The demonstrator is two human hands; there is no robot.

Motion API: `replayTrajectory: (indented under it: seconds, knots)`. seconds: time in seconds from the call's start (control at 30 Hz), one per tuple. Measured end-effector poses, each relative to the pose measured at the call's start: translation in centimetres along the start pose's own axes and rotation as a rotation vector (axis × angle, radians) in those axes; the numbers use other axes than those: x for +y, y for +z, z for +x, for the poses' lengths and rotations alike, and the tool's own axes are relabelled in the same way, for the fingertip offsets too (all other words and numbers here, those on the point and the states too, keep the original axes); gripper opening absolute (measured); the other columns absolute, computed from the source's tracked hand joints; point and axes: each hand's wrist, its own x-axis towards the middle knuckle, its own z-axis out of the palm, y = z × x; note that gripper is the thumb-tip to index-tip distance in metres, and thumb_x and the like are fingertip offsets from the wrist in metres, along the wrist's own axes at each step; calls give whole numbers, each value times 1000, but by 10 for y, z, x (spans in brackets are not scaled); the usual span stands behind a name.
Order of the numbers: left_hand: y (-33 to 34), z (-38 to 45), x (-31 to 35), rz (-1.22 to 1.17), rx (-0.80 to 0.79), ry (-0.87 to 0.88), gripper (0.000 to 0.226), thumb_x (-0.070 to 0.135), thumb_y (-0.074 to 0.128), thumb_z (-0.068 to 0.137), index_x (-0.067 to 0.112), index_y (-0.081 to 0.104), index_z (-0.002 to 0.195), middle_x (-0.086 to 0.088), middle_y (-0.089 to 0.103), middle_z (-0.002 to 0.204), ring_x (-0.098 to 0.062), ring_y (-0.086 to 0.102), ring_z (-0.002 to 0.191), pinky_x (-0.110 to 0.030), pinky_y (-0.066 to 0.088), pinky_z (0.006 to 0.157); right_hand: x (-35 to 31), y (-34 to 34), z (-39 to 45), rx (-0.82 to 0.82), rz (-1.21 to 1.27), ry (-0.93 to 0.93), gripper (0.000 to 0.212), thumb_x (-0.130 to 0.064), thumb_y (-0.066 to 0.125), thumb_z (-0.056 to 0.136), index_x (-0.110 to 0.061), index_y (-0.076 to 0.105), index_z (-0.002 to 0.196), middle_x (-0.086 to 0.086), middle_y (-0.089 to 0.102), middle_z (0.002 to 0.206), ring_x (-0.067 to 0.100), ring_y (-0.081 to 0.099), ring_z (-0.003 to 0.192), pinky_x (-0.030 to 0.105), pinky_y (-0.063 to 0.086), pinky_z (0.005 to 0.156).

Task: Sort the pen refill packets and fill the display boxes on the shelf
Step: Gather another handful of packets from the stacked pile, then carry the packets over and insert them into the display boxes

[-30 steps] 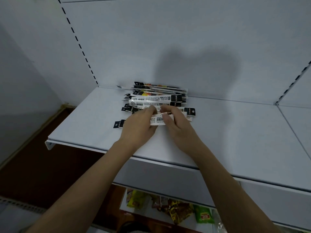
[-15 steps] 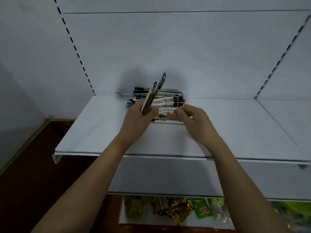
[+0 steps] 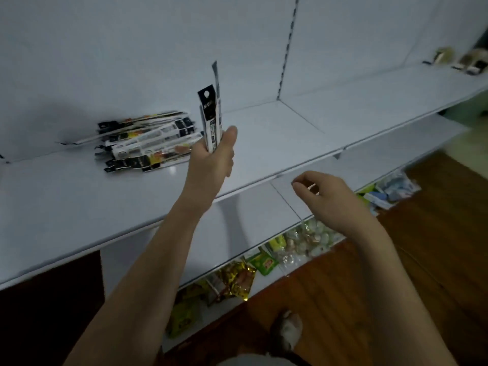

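Note:
A loose pile of pen refill packets (image 3: 148, 143) lies on the white shelf (image 3: 79, 202), against the back panel at the left. My left hand (image 3: 211, 159) is raised just right of the pile and grips a few refill packets (image 3: 210, 120) upright, black headers up. My right hand (image 3: 322, 196) hovers lower and to the right, in front of the shelf edge, fingers loosely curled and holding nothing. No display box shows in this view.
A lower shelf (image 3: 253, 228) juts out under the top one. Snack and candy packets (image 3: 237, 281) lie on the bottom level near the wooden floor (image 3: 396, 286). Small items (image 3: 472, 62) stand on the far right shelf. My foot (image 3: 286, 331) shows below.
My left hand has lifted its packets up and to the right, away from the pile. My right hand has left the pile and dropped down right. The view has swung right.

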Motion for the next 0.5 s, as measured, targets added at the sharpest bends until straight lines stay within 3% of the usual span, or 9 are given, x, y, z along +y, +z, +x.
replayTrajectory:
  seconds: [0.1, 0.13, 0.27, 0.5]
  knots:
    - [42, -19, -9, 62, -138, 18, 41, 34, 50, 102, 8, 48, 71, -12, 41, 60, -19, 44, 56, -20, 44, 55, 39, -24, -47, 108, -18, 149, 17, -31, 51, 100, -24, 65, 106, -17, 62, 95, 5, 60, 79, 32, 52, 71]
    - [54, -26, -17, 85, -180, 1, 43, 35, 51, 102, 10, 48, 68, -6, 45, 57, -17, 47, 56, -20, 47, 58, 52, -30, -63, 147, -24, 196, 15, -31, 51, 100, -25, 65, 105, -16, 62, 94, 4, 59, 79, 30, 51, 69]
    - [98, -58, -68, 133, -333, -144, 38, 35, 54, 101, 17, 49, 67, 9, 41, 51, -9, 42, 50, -31, 48, 59, 108, -46, -124, 248, -23, 395, 16, -33, 53, 98, -26, 67, 101, -9, 66, 93, 11, 61, 84, 34, 49, 73]
    - [221, -98, -101, 203, -519, -224, 33, 39, 56, 99, 10, 53, 83, 9, 38, 52, -12, 37, 49, -36, 38, 60, 213, -83, -211, 13, 1, 699, 27, -43, 50, 99, -28, 62, 119, -7, 61, 111, 14, 57, 99, 35, 51, 85]
